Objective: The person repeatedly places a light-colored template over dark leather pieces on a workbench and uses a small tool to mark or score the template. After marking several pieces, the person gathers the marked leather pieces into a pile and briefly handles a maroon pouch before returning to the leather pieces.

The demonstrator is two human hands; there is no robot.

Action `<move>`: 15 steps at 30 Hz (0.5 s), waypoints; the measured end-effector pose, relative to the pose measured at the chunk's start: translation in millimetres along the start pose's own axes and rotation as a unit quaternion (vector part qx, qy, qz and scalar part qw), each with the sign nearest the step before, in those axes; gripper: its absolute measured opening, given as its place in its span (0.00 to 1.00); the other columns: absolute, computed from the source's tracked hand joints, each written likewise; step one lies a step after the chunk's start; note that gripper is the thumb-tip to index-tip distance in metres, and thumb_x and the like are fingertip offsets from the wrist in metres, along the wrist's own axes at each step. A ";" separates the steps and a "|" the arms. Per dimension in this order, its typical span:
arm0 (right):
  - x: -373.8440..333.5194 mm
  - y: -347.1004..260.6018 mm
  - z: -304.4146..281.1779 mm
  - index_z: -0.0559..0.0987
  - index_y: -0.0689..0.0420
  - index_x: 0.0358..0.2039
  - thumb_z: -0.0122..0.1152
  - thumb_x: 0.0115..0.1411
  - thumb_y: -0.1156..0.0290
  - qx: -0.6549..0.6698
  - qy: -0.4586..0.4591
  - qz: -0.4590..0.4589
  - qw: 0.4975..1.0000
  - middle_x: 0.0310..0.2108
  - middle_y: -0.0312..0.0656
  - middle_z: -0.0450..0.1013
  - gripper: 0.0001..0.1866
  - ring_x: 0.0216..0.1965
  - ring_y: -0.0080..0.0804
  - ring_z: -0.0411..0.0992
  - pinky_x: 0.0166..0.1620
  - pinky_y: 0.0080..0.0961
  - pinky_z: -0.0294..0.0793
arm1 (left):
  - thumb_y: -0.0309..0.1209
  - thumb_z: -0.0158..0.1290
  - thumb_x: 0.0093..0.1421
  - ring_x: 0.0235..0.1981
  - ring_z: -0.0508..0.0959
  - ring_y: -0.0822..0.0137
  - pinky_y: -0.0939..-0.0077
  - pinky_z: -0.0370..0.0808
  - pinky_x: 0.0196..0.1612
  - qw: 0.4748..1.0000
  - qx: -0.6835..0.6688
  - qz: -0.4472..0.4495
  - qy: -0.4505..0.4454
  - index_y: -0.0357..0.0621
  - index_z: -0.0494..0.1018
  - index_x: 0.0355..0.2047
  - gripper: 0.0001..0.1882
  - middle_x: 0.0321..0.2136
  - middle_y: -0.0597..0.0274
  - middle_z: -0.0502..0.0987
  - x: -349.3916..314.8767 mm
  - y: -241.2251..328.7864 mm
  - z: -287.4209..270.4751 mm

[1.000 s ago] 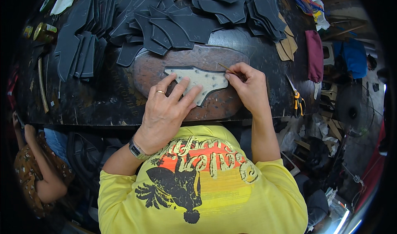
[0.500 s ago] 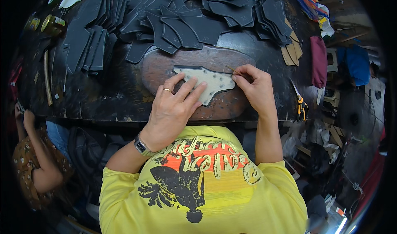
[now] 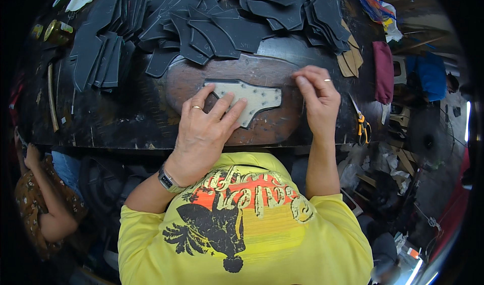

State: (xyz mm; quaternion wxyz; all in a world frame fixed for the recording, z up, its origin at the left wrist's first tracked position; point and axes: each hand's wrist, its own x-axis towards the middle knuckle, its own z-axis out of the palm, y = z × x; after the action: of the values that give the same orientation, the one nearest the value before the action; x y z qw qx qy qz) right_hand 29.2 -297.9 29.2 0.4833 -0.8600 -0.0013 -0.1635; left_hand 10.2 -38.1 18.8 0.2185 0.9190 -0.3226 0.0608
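Observation:
A pale, speckled cut-out pattern piece [image 3: 259, 96] lies on a dark sheet over an oval brown board [image 3: 282, 126] on the black workbench. My left hand [image 3: 204, 131] presses flat on the pattern's left part, fingers spread, with a ring and a wristwatch showing. My right hand [image 3: 317, 98] sits just right of the pattern at the board's right edge. Its thumb and fingertips are pinched together, and nothing I can make out shows between them.
Many dark cut pieces [image 3: 217, 33] are heaped behind the board, with a fanned stack [image 3: 101, 53] at the left. Tan pieces [image 3: 350, 60], a maroon cloth [image 3: 383, 71] and yellow-handled scissors [image 3: 362, 126] lie at the right. Another person [image 3: 40, 199] sits lower left.
My right hand has drawn away from the pattern's right tip toward the board's right edge. My left hand stays pressed on the pattern.

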 end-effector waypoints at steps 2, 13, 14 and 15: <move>0.8 -2.5 -4.0 0.86 0.63 0.38 0.67 0.65 0.76 0.038 0.078 -0.033 0.996 0.35 0.38 0.76 0.05 0.37 0.24 0.74 0.45 0.21 0.73 | 0.33 0.63 0.60 0.61 0.69 0.46 0.53 0.68 0.58 1.000 0.006 0.009 -0.007 0.52 0.78 0.58 0.24 0.54 0.62 0.75 3.0 -0.3 -2.7; -39.3 -12.2 2.1 0.79 0.66 0.48 0.53 0.73 0.80 0.136 -0.064 0.056 0.987 0.46 0.44 0.79 0.08 0.45 0.29 0.81 0.53 0.23 0.76 | 0.32 0.61 0.62 0.58 0.68 0.47 0.55 0.68 0.58 0.999 -0.007 0.006 -0.049 0.52 0.77 0.58 0.22 0.51 0.61 0.74 7.4 4.4 -14.2; -39.7 -11.1 2.9 0.79 0.66 0.48 0.54 0.73 0.80 0.122 -0.071 0.053 0.988 0.46 0.44 0.79 0.08 0.45 0.28 0.81 0.53 0.23 0.76 | 0.32 0.61 0.62 0.58 0.69 0.46 0.55 0.68 0.58 0.999 -0.007 0.006 -0.049 0.52 0.77 0.58 0.22 0.51 0.61 0.74 7.5 4.3 -14.1; -39.1 -9.8 4.4 0.79 0.66 0.48 0.54 0.73 0.80 0.094 -0.065 0.048 0.992 0.44 0.44 0.80 0.08 0.44 0.27 0.80 0.52 0.22 0.76 | 0.32 0.61 0.62 0.58 0.69 0.46 0.55 0.69 0.58 0.999 -0.007 0.006 -0.048 0.52 0.77 0.58 0.22 0.51 0.61 0.74 7.3 4.4 -14.1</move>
State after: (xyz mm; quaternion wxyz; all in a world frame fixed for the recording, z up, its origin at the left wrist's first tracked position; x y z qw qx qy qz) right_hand -8.2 -283.0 24.2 0.5678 -0.8190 -0.0066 -0.0825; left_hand 13.6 -39.1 34.9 0.2090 0.9172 -0.3389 0.0153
